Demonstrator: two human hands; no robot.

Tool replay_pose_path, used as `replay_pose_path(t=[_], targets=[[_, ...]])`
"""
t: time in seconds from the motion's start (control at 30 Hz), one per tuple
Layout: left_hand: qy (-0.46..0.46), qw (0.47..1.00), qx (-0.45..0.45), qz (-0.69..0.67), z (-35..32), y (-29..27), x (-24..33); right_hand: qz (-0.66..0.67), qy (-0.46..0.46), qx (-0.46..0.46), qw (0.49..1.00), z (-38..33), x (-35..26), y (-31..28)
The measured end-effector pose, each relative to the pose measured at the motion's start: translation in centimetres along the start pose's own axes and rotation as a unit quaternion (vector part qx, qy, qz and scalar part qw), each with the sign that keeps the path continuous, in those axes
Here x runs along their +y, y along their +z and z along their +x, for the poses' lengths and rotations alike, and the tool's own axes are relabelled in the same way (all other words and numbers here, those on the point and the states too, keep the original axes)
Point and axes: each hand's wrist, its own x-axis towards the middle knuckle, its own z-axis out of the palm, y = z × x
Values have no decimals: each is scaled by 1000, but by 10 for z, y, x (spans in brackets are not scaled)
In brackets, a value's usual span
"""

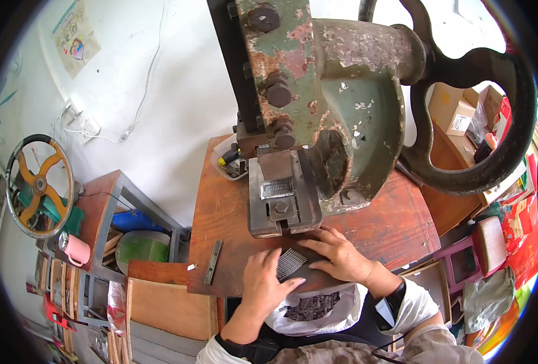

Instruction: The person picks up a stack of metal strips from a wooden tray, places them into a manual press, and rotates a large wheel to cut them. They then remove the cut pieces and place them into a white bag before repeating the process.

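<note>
On the wooden table in front of the press, a small block of ridged grey metal strips [291, 265] lies between my hands. My left hand [261, 280] curves round its left side, index finger at the far edge and thumb along the near one. My right hand [337, 255] is open, fingers stretched towards the block's right side, holding nothing. Below, a white bag [351, 309] gapes at the table's front edge, with many small dark metal pieces [313, 307] inside. A shiny ridged metal piece [277, 188] sits on the press bed [281, 227] just beyond.
A green hand press [360, 115] with a large dark handwheel [493, 176] towers over the table [220, 206]. A flat metal bar [213, 262] lies at left; behind it stands a plastic box [238, 173] with a yellow-black tool [228, 156]. A purple stool [457, 267] is right.
</note>
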Motion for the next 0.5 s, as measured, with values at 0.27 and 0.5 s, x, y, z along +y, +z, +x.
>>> replay_pose_path(t=[0.27,0.5], targets=[[24,994,99,36,8,25,1,55,25,106,993,-11,0,0],[-302,460,-44,-834,-10,-12,11,31,19,98,995,-16,10,-2]])
